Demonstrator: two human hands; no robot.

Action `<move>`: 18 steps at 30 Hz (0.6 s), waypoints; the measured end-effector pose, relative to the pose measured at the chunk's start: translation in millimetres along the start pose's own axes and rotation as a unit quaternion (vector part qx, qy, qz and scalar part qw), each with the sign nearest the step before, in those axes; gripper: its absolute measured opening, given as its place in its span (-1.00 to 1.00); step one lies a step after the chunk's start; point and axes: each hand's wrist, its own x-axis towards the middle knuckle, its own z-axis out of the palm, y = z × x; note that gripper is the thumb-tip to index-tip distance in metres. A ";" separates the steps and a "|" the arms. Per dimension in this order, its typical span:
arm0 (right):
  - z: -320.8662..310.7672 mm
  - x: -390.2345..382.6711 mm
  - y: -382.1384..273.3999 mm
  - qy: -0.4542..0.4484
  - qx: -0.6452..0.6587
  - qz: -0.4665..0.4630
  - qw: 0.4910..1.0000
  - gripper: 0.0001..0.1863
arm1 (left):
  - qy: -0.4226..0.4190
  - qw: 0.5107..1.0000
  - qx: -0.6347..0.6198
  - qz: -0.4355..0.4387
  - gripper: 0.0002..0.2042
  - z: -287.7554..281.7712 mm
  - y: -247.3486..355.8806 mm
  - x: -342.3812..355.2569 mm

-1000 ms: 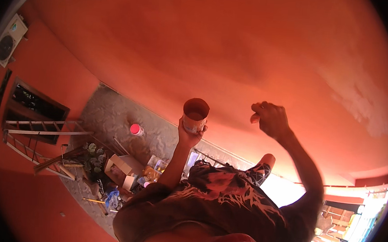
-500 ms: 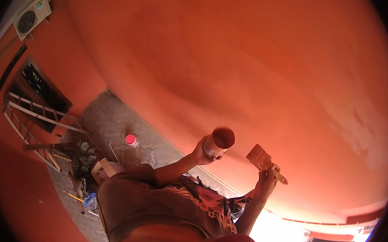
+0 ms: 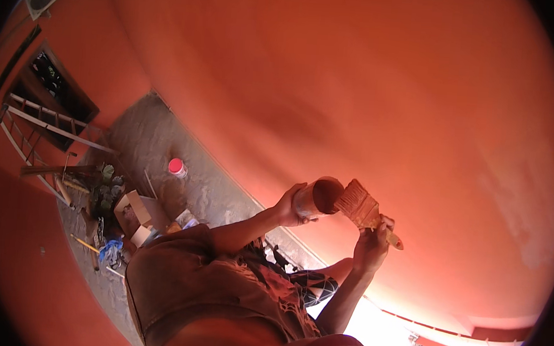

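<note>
Left hand (image 3: pixel 291 207): grips reddish cylindrical can (image 3: pixel 309 203)
Right hand (image 3: pixel 372 247): grips flat yellow-handled paintbrush (image 3: pixel 361 208)
Orange-red wall (image 3: pixel 336 68) beyond: seemingly coated, patchy rightward

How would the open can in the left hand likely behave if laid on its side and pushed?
The can would probably roll, since its wall looks round. It seems light enough to handle easily, as the left hand alone supports it, though its fill level is hidden. With its top open, any loose contents could spill.
</note>
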 end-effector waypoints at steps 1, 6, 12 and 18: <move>-5.3 0.8 -7.1 -0.015 -0.018 0.009 1.000 -0.74 | -0.016 1.000 -0.006 -0.004 -0.37 -1.7 -5.6 0.7; 3.8 2.8 -41.7 -0.052 -0.068 -0.008 0.996 -0.81 | -0.054 0.998 -0.014 -0.002 -0.39 7.0 -26.2 4.3; -6.2 1.5 -83.1 -0.132 -0.180 -0.035 0.974 -0.85 | 0.005 1.000 -0.007 0.026 -0.43 32.8 -60.4 1.6; -19.2 1.4 -106.1 -0.217 -0.258 0.010 0.942 -0.90 | -0.024 1.000 -0.008 -0.003 -0.41 44.8 -86.0 7.9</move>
